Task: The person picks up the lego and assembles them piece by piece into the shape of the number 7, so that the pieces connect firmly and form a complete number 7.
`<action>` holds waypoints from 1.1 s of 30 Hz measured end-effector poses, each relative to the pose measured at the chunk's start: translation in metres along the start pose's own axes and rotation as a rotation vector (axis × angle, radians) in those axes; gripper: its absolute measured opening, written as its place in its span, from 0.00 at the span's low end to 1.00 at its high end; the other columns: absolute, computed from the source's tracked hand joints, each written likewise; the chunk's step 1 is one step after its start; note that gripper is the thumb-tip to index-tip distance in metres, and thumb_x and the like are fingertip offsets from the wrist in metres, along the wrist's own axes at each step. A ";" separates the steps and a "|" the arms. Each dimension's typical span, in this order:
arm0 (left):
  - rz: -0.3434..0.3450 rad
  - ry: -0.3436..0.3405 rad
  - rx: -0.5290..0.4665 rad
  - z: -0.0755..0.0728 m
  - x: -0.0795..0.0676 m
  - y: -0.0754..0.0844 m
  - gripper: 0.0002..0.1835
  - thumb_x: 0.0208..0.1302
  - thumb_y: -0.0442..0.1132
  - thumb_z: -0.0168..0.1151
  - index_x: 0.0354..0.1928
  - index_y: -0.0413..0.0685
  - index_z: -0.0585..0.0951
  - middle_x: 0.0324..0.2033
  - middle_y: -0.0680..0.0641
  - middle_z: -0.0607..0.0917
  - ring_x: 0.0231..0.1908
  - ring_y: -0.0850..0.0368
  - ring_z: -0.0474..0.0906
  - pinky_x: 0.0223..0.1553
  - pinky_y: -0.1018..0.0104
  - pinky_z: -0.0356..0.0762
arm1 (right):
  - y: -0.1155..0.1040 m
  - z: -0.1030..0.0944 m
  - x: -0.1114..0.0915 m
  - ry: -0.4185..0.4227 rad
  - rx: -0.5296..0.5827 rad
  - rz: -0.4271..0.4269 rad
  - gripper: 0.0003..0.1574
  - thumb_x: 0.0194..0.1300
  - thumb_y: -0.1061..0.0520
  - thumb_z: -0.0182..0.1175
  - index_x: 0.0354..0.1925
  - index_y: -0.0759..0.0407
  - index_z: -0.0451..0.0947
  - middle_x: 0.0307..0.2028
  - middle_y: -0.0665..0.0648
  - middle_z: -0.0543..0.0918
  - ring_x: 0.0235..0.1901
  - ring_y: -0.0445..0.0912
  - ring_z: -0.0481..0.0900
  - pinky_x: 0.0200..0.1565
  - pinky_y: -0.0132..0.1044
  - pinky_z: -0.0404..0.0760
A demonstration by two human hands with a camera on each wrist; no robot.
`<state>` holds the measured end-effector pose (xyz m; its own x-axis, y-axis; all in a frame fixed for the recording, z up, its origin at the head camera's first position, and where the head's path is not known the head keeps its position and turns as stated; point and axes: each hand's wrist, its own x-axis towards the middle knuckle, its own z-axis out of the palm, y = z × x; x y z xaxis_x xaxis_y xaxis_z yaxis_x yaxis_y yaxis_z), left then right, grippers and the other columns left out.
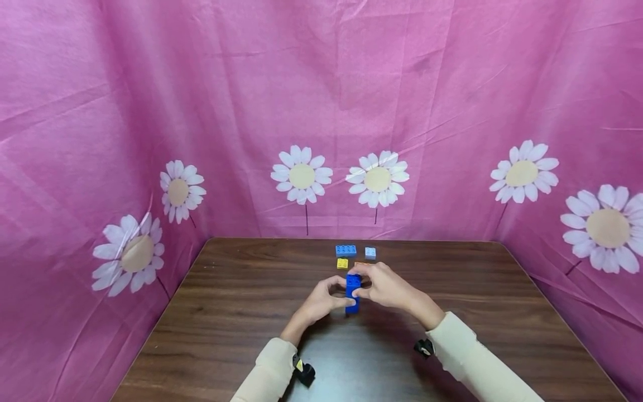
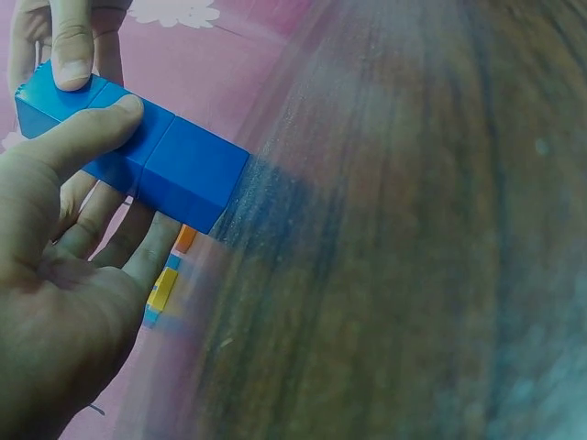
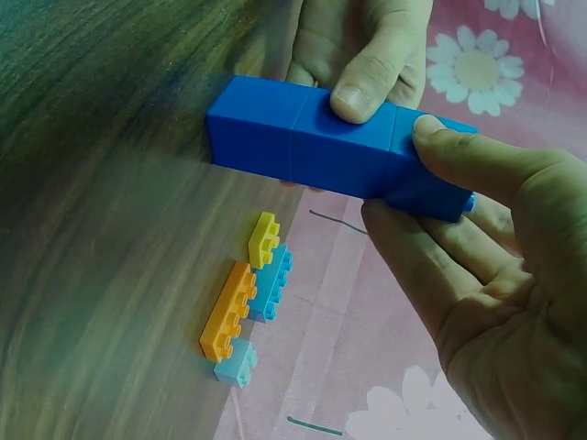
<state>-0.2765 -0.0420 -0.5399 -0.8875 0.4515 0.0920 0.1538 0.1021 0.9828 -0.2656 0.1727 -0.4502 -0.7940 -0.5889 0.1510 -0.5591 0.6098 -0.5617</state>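
A tower of three stacked dark blue toy bricks (image 1: 353, 308) stands upright on the wooden table, its studs facing up. My left hand (image 1: 324, 301) grips the middle of the tower, thumb on the near side and fingers behind it. Higher up, my right hand (image 1: 387, 285) pinches the top brick (image 3: 426, 170) between thumb and fingers. Both thumbs press on the same face of the stack (image 2: 188, 170) in the left wrist view. Seams between the bricks show as thin lines in the wrist views.
Behind the tower lie a blue brick (image 1: 345, 250), a light blue brick (image 1: 370, 253), a yellow brick (image 1: 342, 263) and an orange brick (image 3: 227, 313), partly hidden by my right hand in the head view. A pink curtain with daisies (image 1: 321, 111) surrounds the table (image 1: 241, 312).
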 end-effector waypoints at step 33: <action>-0.008 -0.037 -0.027 0.000 0.000 0.003 0.16 0.66 0.33 0.74 0.53 0.39 0.82 0.53 0.42 0.88 0.53 0.53 0.86 0.50 0.68 0.86 | -0.014 -0.002 0.000 0.042 -0.125 0.113 0.23 0.64 0.57 0.77 0.57 0.56 0.85 0.47 0.55 0.93 0.37 0.40 0.88 0.40 0.38 0.91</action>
<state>-0.2764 -0.0421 -0.5369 -0.8719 0.4833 0.0786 0.1348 0.0825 0.9874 -0.2583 0.1654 -0.4412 -0.8613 -0.4918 0.1278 -0.4889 0.7336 -0.4721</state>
